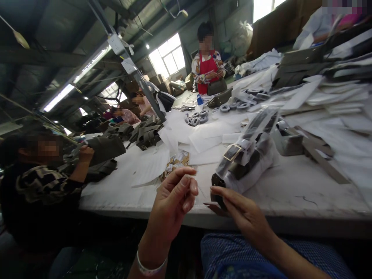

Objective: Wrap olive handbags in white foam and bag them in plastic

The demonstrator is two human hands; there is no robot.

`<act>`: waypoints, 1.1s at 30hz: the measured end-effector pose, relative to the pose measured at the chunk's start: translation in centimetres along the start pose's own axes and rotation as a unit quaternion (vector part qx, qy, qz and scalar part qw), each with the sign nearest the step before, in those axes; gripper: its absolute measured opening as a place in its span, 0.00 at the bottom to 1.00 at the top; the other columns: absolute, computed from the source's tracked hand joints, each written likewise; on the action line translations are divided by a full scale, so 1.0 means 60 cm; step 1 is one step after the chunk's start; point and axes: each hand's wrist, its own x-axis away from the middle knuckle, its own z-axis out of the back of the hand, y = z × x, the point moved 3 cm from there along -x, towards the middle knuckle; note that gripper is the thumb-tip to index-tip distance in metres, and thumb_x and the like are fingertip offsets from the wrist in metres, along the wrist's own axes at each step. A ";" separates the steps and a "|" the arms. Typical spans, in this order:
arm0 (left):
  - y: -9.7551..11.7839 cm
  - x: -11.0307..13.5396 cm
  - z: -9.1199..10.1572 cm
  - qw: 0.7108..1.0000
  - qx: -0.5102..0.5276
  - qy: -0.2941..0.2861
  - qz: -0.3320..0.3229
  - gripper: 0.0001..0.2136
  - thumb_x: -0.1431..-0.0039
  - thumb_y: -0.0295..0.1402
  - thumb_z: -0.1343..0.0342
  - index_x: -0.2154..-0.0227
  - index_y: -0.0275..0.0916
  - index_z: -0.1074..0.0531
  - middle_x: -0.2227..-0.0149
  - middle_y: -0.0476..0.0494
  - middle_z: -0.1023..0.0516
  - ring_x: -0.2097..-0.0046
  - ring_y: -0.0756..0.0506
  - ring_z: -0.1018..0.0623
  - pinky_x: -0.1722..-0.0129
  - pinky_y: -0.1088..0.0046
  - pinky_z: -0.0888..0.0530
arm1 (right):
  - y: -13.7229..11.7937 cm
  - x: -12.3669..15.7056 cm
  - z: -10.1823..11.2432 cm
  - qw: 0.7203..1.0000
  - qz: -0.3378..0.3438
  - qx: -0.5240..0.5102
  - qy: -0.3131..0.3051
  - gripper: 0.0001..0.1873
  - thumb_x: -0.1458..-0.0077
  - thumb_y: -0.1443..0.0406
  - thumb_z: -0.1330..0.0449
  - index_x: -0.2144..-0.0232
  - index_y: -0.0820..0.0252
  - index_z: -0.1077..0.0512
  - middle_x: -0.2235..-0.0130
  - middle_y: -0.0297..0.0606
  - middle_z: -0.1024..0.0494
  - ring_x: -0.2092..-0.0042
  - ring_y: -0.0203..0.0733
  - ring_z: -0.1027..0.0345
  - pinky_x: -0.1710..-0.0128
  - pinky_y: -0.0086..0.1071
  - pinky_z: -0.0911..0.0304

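Note:
Near the table's front edge, my left hand (pixel 171 203) is raised with fingers curled and thumb and fingertips brought together. A faint thin line, perhaps a thread, runs near those fingertips; what they pinch is too small to tell. My right hand (pixel 247 213) has its fingers pressed together, tips against or just in front of the dark end of a strap (pixel 217 180). Whether they grip it is hidden. Behind that hand lies a dark handbag (pixel 245 166) wrapped in white paper and clear plastic, with a gold-rimmed buckle (pixel 232 152) on its strap.
A pile of small tags (pixel 178 161) lies beyond my left hand. Grey rolls (pixel 199 117), white paper sheets (pixel 209 135) and a grey strap piece (pixel 322 159) cover the table (pixel 290 193). A co-worker (pixel 43 182) handles a dark bag at left; another in a red apron (pixel 207 69) stands opposite.

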 end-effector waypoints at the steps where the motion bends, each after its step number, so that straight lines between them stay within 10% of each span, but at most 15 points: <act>1: -0.005 0.000 -0.009 1.000 0.001 -0.018 0.007 0.06 0.37 0.33 0.40 0.59 0.40 0.23 0.73 0.52 0.28 0.80 0.61 0.37 0.80 0.88 0.41 | -0.010 0.001 0.007 1.000 -0.001 -0.011 0.011 0.19 0.32 0.63 0.49 0.43 0.52 0.28 0.43 0.39 0.25 0.41 0.45 0.32 0.38 0.41 0.38; 6: -0.034 -0.005 -0.049 0.994 -0.015 -0.105 0.024 0.07 0.35 0.33 0.43 0.56 0.40 0.24 0.70 0.50 0.26 0.75 0.58 0.29 0.74 0.84 0.32 | -0.067 0.005 0.011 0.995 0.041 -0.091 -0.019 0.26 0.37 0.58 0.40 0.38 0.51 0.34 0.46 0.41 0.23 0.44 0.47 0.30 0.42 0.39 0.35; 10: -0.053 -0.023 -0.045 0.994 -0.024 -0.106 0.017 0.08 0.35 0.33 0.43 0.55 0.41 0.24 0.70 0.50 0.25 0.70 0.55 0.25 0.68 0.81 0.27 | -0.056 0.009 0.006 0.978 -0.092 -0.185 -0.020 0.15 0.39 0.55 0.38 0.58 0.59 0.23 0.72 0.35 0.22 0.69 0.38 0.25 0.66 0.29 0.29; 14: -0.080 -0.051 -0.021 0.993 -0.081 -0.081 0.023 0.11 0.37 0.36 0.40 0.54 0.40 0.25 0.68 0.48 0.22 0.65 0.51 0.22 0.59 0.75 0.24 | -0.022 0.010 0.048 0.961 -0.197 -0.185 0.063 0.22 0.43 0.48 0.38 0.64 0.62 0.23 0.76 0.32 0.27 0.84 0.28 0.40 0.86 0.22 0.48; 23: -0.108 -0.161 0.033 0.952 -0.300 -0.042 -0.035 0.17 0.40 0.43 0.40 0.54 0.38 0.24 0.60 0.43 0.19 0.61 0.47 0.23 0.66 0.75 0.29 | 0.037 -0.045 0.131 0.962 -0.223 0.043 0.154 0.23 0.44 0.47 0.38 0.68 0.61 0.20 0.77 0.34 0.24 0.83 0.31 0.38 0.82 0.25 0.42; 33: -0.149 -0.231 0.018 0.916 -0.290 -0.263 0.092 0.19 0.57 0.41 0.28 0.63 0.35 0.18 0.67 0.44 0.20 0.64 0.45 0.26 0.65 0.73 0.31 | 0.037 -0.096 0.089 0.974 -0.192 0.067 0.095 0.22 0.40 0.49 0.43 0.67 0.60 0.20 0.73 0.35 0.21 0.82 0.33 0.34 0.80 0.26 0.40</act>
